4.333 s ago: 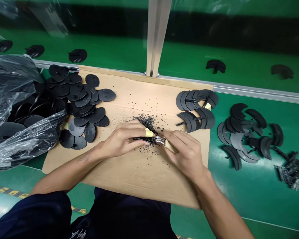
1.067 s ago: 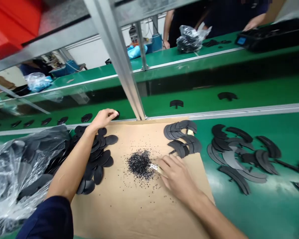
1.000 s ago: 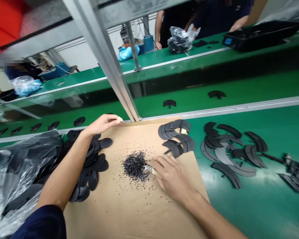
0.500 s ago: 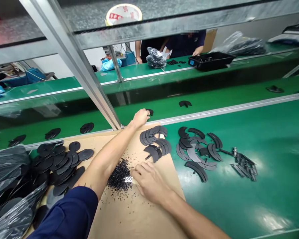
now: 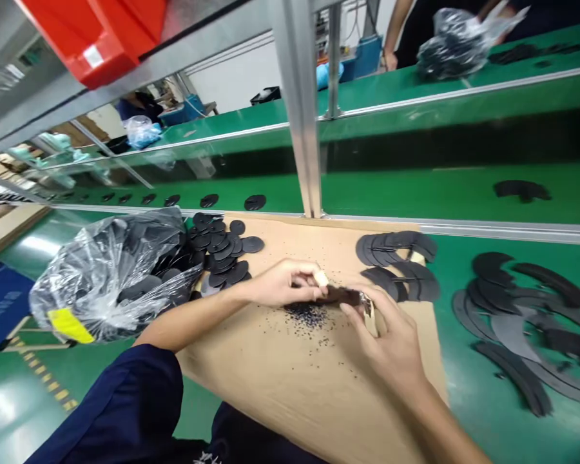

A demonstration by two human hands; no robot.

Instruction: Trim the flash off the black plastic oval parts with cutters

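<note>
Between my two hands a dark curved plastic piece (image 5: pixel 338 295) hangs over a pile of tiny black scraps (image 5: pixel 309 316). My left hand (image 5: pixel 292 283) pinches its left end with thumb and fingers. My right hand (image 5: pixel 391 328) is closed around a small hand tool (image 5: pixel 369 314) with a shiny metal part and a pale handle. The fingers cover most of the tool, so its exact kind cannot be made out. The tool sits at the right end of the piece. Brown cardboard (image 5: pixel 280 380) lies under both hands.
Black discs (image 5: pixel 222 251) and a clear bag (image 5: pixel 111 277) of them lie left. Curved black pieces (image 5: pixel 396 251) sit in rows on the cardboard, with more loose ones (image 5: pixel 512 322) at right. A metal post (image 5: pixel 299 129) stands ahead, before the green belt (image 5: pixel 415 193) carrying parts.
My left hand has come back from the belt with a curved black piece. My right hand has lifted the tool from the scraps to that piece. The view has turned left.
</note>
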